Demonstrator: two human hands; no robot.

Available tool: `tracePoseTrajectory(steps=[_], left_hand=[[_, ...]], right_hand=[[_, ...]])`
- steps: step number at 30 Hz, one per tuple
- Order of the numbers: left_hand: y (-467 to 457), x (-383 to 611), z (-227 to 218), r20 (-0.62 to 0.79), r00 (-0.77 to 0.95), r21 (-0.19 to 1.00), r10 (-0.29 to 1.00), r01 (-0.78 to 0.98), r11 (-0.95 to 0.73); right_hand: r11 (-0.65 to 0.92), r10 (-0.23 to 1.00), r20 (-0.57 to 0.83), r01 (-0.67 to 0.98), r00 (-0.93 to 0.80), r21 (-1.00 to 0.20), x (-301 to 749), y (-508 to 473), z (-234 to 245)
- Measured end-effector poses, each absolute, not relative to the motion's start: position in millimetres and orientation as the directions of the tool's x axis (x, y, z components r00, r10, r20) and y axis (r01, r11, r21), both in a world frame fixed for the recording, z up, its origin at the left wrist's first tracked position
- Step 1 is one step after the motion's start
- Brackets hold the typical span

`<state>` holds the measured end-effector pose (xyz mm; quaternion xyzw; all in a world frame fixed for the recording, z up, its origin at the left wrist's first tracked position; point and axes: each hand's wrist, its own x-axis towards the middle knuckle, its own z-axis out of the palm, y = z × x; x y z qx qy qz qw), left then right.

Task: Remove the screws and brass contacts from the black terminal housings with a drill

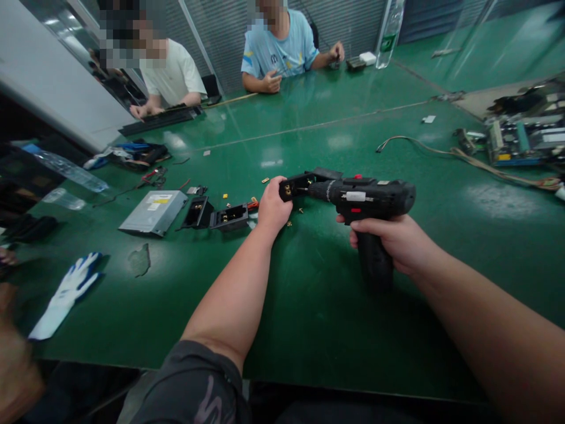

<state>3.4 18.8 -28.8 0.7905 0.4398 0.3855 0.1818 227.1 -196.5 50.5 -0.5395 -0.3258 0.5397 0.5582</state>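
Observation:
My right hand (397, 238) is wrapped round the grip of a black cordless drill (375, 197), which points left. The drill's tip reaches a black plastic housing (295, 184) with brass-coloured pieces inside. Closed on the left end of that housing is my left hand (274, 206); some of its fingers are hidden. Whether the bit touches a screw is too small to tell. Left of my left hand lie two more black housings, an open box (230, 218) and a tilted one (197, 213). Small brass-coloured bits (289, 224) are scattered around the hand.
A silver disc drive (154, 212) and a white-and-blue glove (68, 294) lie at left. Circuit boards (525, 138) with cables are at right. Across the green table (335, 347) sit two people; a bottle (389, 35) stands there. Another person's arm shows at lower left.

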Motion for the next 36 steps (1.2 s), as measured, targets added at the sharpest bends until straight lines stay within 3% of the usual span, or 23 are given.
tracePoseTrajectory(steps=[11, 20, 31, 36], left_hand=[[16, 8, -24, 0.420, 0.342, 0.616, 0.840, 0.573, -0.541], [21, 7, -26, 0.411, 0.315, 0.617, 0.855, 0.594, -0.516], [19, 6, -25, 0.396, 0.324, 0.623, 0.859, 0.593, -0.510], [16, 9, -22, 0.379, 0.344, 0.605, 0.859, 0.611, -0.511]], right_hand=[[-0.139, 0.944, -0.211, -0.275, 0.255, -0.951, 213, -196, 52], [-0.106, 0.945, -0.148, -0.154, 0.291, -0.982, 211, -201, 44], [-0.111, 0.937, -0.179, -0.231, 0.301, -0.967, 209, -201, 48], [-0.140, 0.938, -0.190, -0.184, 0.289, -0.973, 211, -201, 42]])
